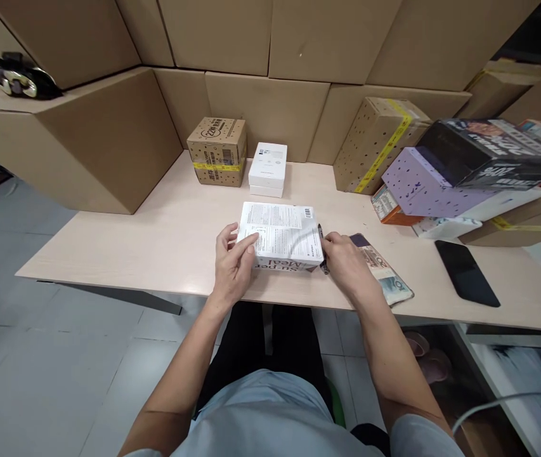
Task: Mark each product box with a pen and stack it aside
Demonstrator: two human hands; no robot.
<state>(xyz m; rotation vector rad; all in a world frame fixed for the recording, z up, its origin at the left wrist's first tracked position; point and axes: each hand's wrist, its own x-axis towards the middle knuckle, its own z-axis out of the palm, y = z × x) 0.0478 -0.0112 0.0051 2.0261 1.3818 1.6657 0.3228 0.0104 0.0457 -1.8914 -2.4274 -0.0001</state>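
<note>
A white carton (pixel 280 231) with printed text, a barcode and "Su-per Meal" on its near side lies flat near the table's front edge. My left hand (pixel 234 263) grips its left end, index finger over the top face and the other fingers at the side. At the carton's right end, the closed fingers of my right hand (pixel 344 260) are on a slim black pen-like item (pixel 320 233), partly covered by the hand. Under and beside my right wrist lies a flat pouch printed with banknotes (pixel 387 276).
Behind the carton stand a small white box (pixel 269 166) and a brown parcel with yellow tape (pixel 217 152). To the right are a tall taped parcel (pixel 375 146), a stack with a purple box (pixel 417 184) and a black box (pixel 493 152), and a black phone (pixel 467 273). Cardboard walls (pixel 270 105) enclose the back.
</note>
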